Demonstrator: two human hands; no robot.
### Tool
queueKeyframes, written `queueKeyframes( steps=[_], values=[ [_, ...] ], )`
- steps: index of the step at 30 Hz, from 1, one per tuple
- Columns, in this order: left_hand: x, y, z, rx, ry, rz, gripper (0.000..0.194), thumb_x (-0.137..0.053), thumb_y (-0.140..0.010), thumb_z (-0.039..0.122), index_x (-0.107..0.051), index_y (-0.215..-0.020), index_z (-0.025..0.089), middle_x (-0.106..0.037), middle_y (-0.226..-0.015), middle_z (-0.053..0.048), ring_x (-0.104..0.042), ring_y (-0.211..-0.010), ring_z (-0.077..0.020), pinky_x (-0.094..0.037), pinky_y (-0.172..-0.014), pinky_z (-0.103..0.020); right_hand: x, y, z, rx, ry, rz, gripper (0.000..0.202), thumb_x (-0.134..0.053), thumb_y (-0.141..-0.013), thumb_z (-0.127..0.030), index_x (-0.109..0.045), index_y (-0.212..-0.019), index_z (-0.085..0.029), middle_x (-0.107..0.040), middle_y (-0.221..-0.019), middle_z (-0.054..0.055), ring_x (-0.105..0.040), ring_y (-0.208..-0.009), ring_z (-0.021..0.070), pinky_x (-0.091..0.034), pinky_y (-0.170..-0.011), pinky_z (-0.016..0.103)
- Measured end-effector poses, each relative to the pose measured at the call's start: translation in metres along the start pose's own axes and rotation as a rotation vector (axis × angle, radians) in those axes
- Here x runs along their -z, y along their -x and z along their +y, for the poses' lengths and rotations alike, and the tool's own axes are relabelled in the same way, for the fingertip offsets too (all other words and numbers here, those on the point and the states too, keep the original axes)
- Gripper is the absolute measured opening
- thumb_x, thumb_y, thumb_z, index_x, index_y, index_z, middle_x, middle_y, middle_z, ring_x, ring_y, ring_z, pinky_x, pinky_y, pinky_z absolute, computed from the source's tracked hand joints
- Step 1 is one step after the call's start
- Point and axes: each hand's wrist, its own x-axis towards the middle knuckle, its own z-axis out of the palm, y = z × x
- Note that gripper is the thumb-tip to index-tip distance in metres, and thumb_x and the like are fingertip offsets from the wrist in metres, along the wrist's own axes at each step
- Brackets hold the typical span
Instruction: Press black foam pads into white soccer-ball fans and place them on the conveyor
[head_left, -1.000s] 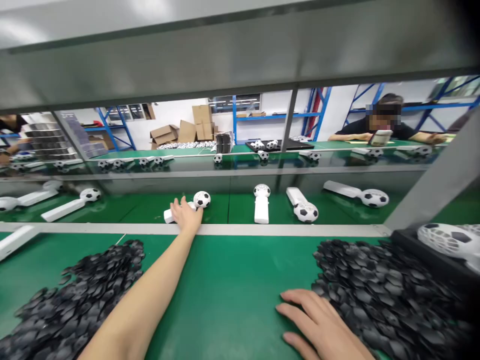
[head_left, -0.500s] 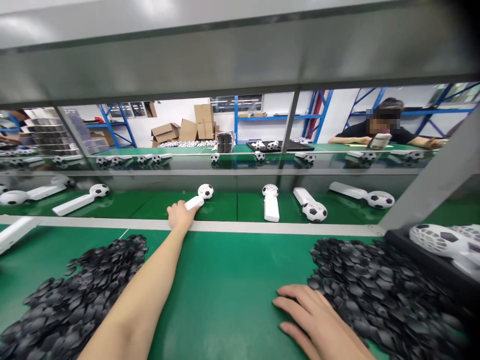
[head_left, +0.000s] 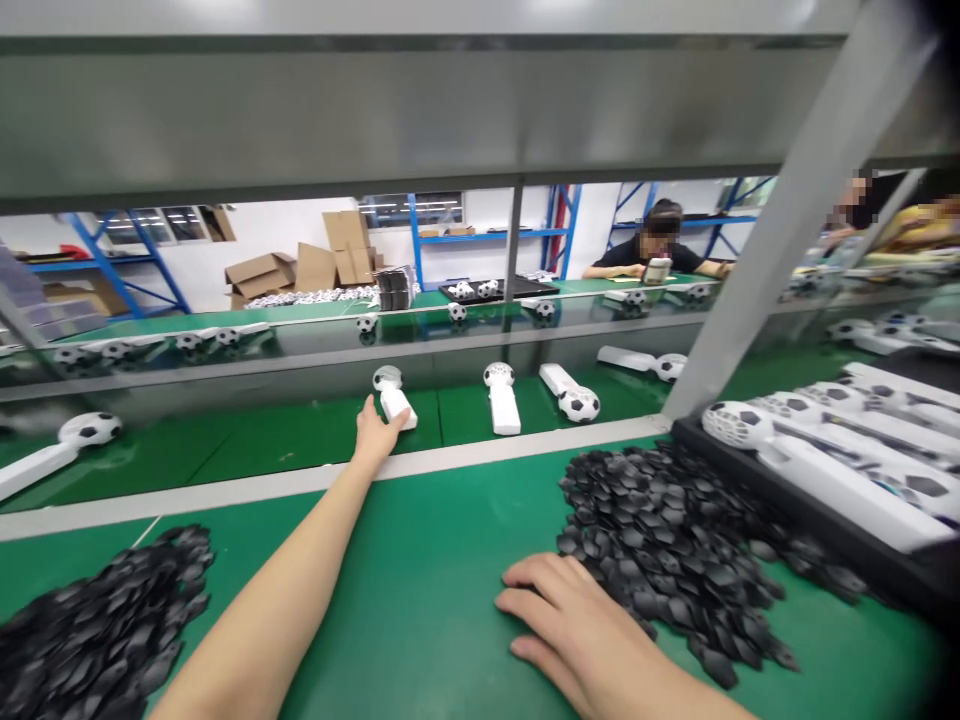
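Observation:
My left hand (head_left: 379, 437) reaches across to the sunken green strip, thumb and fingers on either side of the white handle of a football-headed piece (head_left: 397, 405). Its ball end points away from me. Close by on the strip lie a second football-headed piece (head_left: 501, 398) and a third (head_left: 571, 393). Over the green tabletop (head_left: 420, 560) my right hand (head_left: 562, 610) hovers or rests with fingers apart and nothing in them. It is beside a heap of small black plastic pieces (head_left: 660, 530).
Another black heap (head_left: 105, 620) lies at the left. A black tray (head_left: 795, 510) of white football-headed pieces stands at the right. A slanted grey post (head_left: 780, 220) and a metal shelf (head_left: 420, 120) frame the bench. Across from me a person (head_left: 656, 245) sits working.
The piece at my left hand has turned, its ball swinging from the right to the far left side. My view has shifted right, showing more of the tray. My right hand keeps its pose.

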Motion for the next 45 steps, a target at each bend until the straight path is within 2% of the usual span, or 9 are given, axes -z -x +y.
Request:
queueKeyframes(
  steps=[2,5,11,16,23,28,32,37,45],
  values=[
    [-0.012,0.014,0.017,-0.170,-0.050,-0.018,0.077,-0.057,-0.076,0.046,-0.024,-0.137,0.014,-0.026,-0.139,-0.021,-0.026,-0.128,-0.0349,-0.028,-0.100,-0.051,0.000,0.000,-0.001,0.005,0.004,-0.002,0.022,-0.052,-0.085,-0.023,-0.056,-0.106,-0.026,-0.056,-0.109,0.003,-0.050,-0.098,0.0213,-0.042,-0.086,0.039],
    [-0.027,0.038,0.044,-0.475,-0.126,-0.110,0.066,-0.053,-0.079,0.044,-0.028,-0.137,0.025,-0.012,-0.147,-0.012,-0.012,-0.133,-0.0323,-0.018,-0.105,-0.049,-0.003,-0.001,0.001,0.034,0.036,0.023,0.020,-0.052,-0.085,-0.025,-0.056,-0.105,-0.024,-0.056,-0.109,0.004,-0.049,-0.099,0.0218,-0.041,-0.085,0.039],
    [-0.070,0.066,0.088,-0.899,-0.229,-0.441,0.043,-0.050,-0.078,0.055,-0.048,-0.120,0.044,-0.028,-0.144,0.003,-0.022,-0.132,-0.0282,-0.022,-0.104,-0.047,-0.004,-0.003,0.006,0.082,0.072,0.043,0.019,-0.052,-0.086,-0.029,-0.055,-0.103,-0.022,-0.056,-0.110,0.003,-0.049,-0.099,0.0211,-0.042,-0.081,0.036],
    [-0.086,0.065,0.094,-0.866,-0.286,-0.463,0.041,-0.036,-0.083,0.058,-0.054,-0.115,0.040,-0.041,-0.136,-0.002,-0.031,-0.126,-0.0325,-0.020,-0.100,-0.058,0.000,0.000,0.003,0.078,0.076,0.036,0.017,-0.049,-0.088,-0.030,-0.055,-0.102,-0.021,-0.056,-0.110,0.003,-0.049,-0.099,0.0200,-0.041,-0.084,0.036],
    [-0.061,0.083,0.087,-0.748,-0.227,-0.331,0.035,-0.048,-0.084,0.040,-0.059,-0.111,0.021,-0.058,-0.116,-0.007,-0.047,-0.111,-0.0236,-0.037,-0.095,-0.039,0.003,0.003,0.003,0.063,0.158,0.168,0.024,-0.054,-0.085,-0.032,-0.055,-0.107,-0.022,-0.055,-0.115,0.006,-0.045,-0.109,0.0218,-0.039,-0.090,0.038],
    [-0.032,0.105,0.068,-0.625,-0.145,-0.293,0.035,-0.040,-0.087,0.040,-0.059,-0.107,0.017,-0.060,-0.111,-0.007,-0.050,-0.107,-0.0217,-0.041,-0.092,-0.034,0.017,-0.001,0.028,-0.282,0.403,0.376,0.051,-0.046,-0.085,-0.049,-0.045,-0.126,-0.018,-0.032,-0.140,0.014,-0.022,-0.129,0.0324,-0.025,-0.098,0.051],
    [-0.015,0.120,0.057,-0.605,-0.111,-0.328,0.036,-0.042,-0.085,0.043,-0.058,-0.106,0.020,-0.058,-0.114,-0.006,-0.049,-0.110,-0.0223,-0.040,-0.095,-0.036,0.018,-0.003,0.053,-0.541,0.452,0.279,0.067,-0.034,-0.084,-0.060,-0.039,-0.132,-0.014,-0.023,-0.144,0.017,-0.017,-0.130,0.0353,-0.020,-0.099,0.054],
    [-0.005,0.138,0.056,-0.636,-0.111,-0.371,0.034,-0.046,-0.083,0.042,-0.059,-0.105,0.020,-0.059,-0.113,-0.005,-0.049,-0.110,-0.0225,-0.037,-0.097,-0.037,0.010,-0.003,0.050,-0.390,0.409,0.211,0.055,-0.035,-0.088,-0.054,-0.046,-0.126,-0.017,-0.034,-0.139,0.015,-0.027,-0.127,0.0325,-0.024,-0.098,0.051],
    [0.001,0.151,0.056,-0.671,-0.095,-0.367,0.037,-0.043,-0.086,0.042,-0.052,-0.113,0.019,-0.056,-0.117,-0.006,-0.046,-0.113,-0.0212,-0.037,-0.096,-0.037,0.013,-0.006,0.038,-0.168,0.290,0.228,0.021,-0.047,-0.089,-0.025,-0.063,-0.100,-0.015,-0.058,-0.098,0.007,-0.051,-0.094,0.0186,-0.043,-0.082,0.030]
  ],
)
